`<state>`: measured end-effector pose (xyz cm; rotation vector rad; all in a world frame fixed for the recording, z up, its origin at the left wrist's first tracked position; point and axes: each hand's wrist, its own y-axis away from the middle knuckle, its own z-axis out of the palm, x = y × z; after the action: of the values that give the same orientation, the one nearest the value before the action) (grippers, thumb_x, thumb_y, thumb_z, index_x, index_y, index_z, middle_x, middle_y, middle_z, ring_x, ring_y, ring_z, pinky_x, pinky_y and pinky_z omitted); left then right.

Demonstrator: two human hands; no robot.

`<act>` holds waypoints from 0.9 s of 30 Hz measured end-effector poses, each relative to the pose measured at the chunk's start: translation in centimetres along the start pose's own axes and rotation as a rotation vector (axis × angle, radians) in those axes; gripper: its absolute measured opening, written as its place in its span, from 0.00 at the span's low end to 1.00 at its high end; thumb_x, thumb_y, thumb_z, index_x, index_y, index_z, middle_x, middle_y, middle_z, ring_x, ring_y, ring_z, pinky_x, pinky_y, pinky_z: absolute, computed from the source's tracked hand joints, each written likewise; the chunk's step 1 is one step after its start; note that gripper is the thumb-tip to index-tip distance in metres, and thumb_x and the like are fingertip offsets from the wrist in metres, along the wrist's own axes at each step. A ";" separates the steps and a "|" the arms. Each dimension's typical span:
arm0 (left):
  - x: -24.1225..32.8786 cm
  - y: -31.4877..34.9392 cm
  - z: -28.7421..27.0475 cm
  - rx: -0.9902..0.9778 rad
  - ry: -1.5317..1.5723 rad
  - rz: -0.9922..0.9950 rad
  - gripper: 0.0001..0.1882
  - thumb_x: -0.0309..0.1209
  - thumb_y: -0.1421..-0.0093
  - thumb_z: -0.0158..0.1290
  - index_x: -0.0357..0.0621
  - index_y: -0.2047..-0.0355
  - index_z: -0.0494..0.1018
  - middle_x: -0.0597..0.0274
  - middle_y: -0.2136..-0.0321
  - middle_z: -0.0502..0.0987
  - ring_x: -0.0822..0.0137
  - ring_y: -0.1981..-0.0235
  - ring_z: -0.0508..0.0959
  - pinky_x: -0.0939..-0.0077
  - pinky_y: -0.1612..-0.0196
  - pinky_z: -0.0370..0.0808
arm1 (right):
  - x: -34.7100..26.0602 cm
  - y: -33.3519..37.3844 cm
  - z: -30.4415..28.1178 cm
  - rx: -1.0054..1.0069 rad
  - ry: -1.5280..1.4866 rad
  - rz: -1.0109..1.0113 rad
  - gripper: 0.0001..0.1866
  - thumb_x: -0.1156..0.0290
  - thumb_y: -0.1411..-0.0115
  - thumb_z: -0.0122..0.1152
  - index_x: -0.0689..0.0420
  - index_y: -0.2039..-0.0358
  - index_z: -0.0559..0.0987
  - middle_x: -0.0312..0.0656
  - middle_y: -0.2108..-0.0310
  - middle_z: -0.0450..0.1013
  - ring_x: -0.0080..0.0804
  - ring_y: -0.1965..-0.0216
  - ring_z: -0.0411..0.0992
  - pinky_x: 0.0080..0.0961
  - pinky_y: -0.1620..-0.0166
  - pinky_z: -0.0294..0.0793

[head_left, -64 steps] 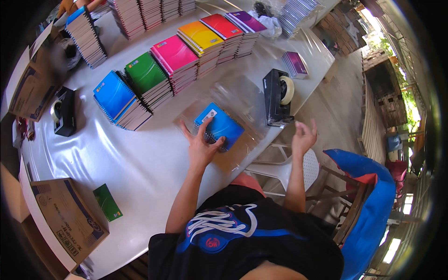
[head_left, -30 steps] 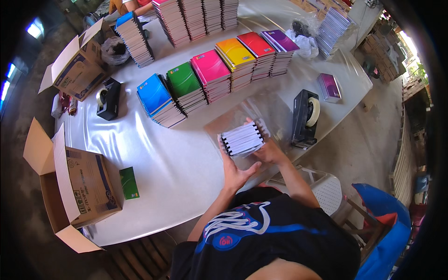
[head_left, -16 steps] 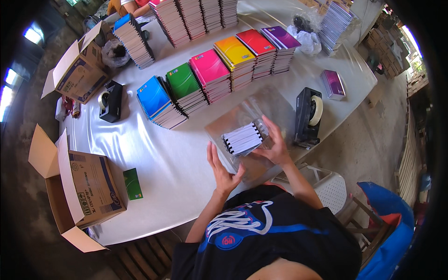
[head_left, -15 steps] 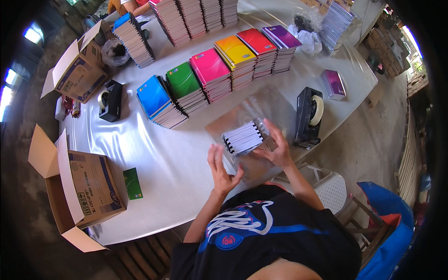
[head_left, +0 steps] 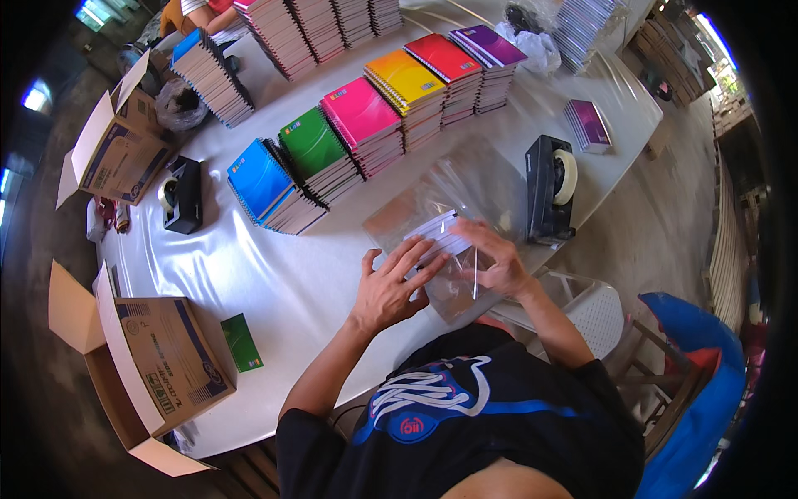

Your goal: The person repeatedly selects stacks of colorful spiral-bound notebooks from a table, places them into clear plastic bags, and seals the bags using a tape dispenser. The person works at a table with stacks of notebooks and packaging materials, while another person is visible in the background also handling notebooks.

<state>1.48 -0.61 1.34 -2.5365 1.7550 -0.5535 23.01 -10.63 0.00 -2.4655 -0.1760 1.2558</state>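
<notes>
- The black desktop tape dispenser with a cream tape roll (head_left: 542, 183) serves as landmark; just to its left, a small block of notebooks with white page edges showing upward (head_left: 435, 226) is laid amid a sheet or bag of clear, glossy plastic (head_left: 482, 187).
- The near left part of the block is covered by the left hand (head_left: 389, 291), its fingers loosely spread and bent; no firm grip is seen.
- At the block's right end, the right hand (head_left: 499, 258) is held half curled, the thumb apart; whether plastic is pinched cannot be made out.
- Progress, as judged: the notebooks have been gathered into a block and placed with the plastic, but loose plastic is left spread around them and no tape is seen across it.
- Left of the dispenser and farther off, tall stacks of multicoloured spiral notebooks (head_left: 362, 112) are lined up; behind it, a small purple notebook bundle (head_left: 588, 126) is set apart.
- Sideways room is limited by the dispenser itself and the edge of the white-covered table (head_left: 291, 308) just beyond it; more surface is offered well to its left, toward an upright brown cardboard box (head_left: 174, 358).
</notes>
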 end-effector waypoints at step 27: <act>-7.1 -7.8 -0.4 0.036 1.386 -0.374 0.10 0.20 0.41 0.47 0.38 0.61 0.77 0.62 0.68 0.79 0.70 0.69 0.78 0.78 0.63 0.74 | -1.1 -1.5 -0.4 -0.242 0.393 -0.119 0.32 0.78 0.62 0.69 0.45 0.52 0.75 0.30 0.48 0.68 0.29 0.43 0.63 0.48 0.34 0.43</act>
<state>6.19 8.84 1.30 -2.4891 1.1859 -2.7558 22.76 -9.66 1.57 -2.8015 -0.3812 0.7164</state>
